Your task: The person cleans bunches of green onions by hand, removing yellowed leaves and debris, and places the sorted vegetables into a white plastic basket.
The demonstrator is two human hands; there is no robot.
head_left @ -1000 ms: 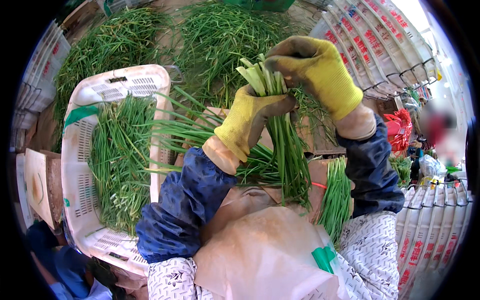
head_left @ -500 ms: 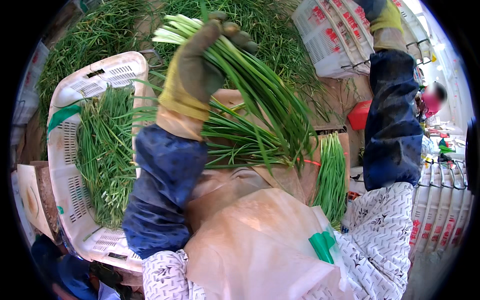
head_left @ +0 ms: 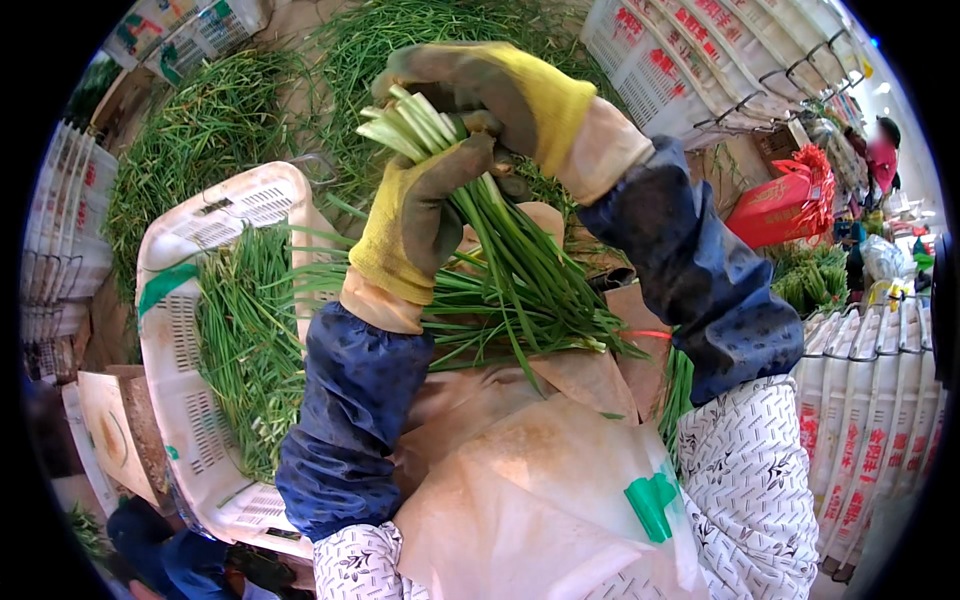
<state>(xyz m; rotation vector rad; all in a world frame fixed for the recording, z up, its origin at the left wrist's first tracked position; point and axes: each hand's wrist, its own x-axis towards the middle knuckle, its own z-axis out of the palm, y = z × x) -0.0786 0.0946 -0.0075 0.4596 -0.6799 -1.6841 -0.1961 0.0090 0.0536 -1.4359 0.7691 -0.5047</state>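
Observation:
A bunch of garlic chives (head_left: 520, 265) is held up in front of me, its white cut ends (head_left: 415, 125) pointing to the upper left and its green leaves trailing to the lower right. My left hand (head_left: 425, 205), in a yellow glove with a dark coated palm, is closed round the stems just below those ends. Over the top of the bunch curls my right hand (head_left: 490, 90), gloved the same way, its fingers bent about the white ends. More loose chives (head_left: 470, 325) lie beneath, across my lap.
To my left stands a white plastic basket (head_left: 165, 240) of chives. Heaps of chives (head_left: 195, 150) cover the floor ahead. Stacked white crates (head_left: 690, 60) rise at the far right, more crates (head_left: 860, 430) nearer. A red bag (head_left: 785, 205) sits beyond my right arm.
My right hand has come in from the upper right to the white ends. My left hand still grips the bunch, now a little lower in view. The whole view has shifted slightly.

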